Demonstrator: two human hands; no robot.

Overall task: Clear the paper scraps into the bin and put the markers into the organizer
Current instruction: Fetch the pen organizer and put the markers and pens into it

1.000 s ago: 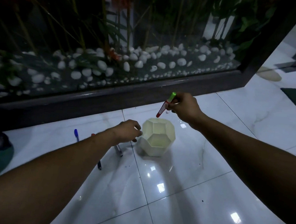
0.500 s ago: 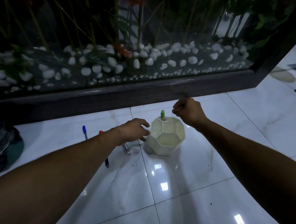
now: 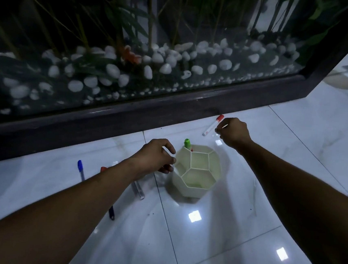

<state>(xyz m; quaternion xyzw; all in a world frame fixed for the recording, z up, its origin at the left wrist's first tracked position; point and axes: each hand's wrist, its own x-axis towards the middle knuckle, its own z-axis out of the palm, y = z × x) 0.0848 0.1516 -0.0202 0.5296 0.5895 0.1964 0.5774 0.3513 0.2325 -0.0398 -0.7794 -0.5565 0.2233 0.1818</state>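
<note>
- The organizer (image 3: 195, 172), a pale faceted pot split into cells, stands on the tiled floor (image 3: 222, 243) between the two hands; one green-capped marker (image 3: 187, 143) stands upright in its far-left cell.
- The left hand (image 3: 155, 156) curls loosely against the pot's left wall, gripping nothing, probably to steady it.
- The right hand (image 3: 233, 132) is far right of the pot, fingers bunched beside a red-capped marker (image 3: 213, 125) lying on the floor; whether it touches it, I cannot tell.
- More pens lie left: a blue-capped pen (image 3: 80, 170), a clear pen (image 3: 138, 190).
- No paper scraps are visible, and no bin can be made out.
- A glass planter with white pebbles (image 3: 164, 67) runs along the far side.
</note>
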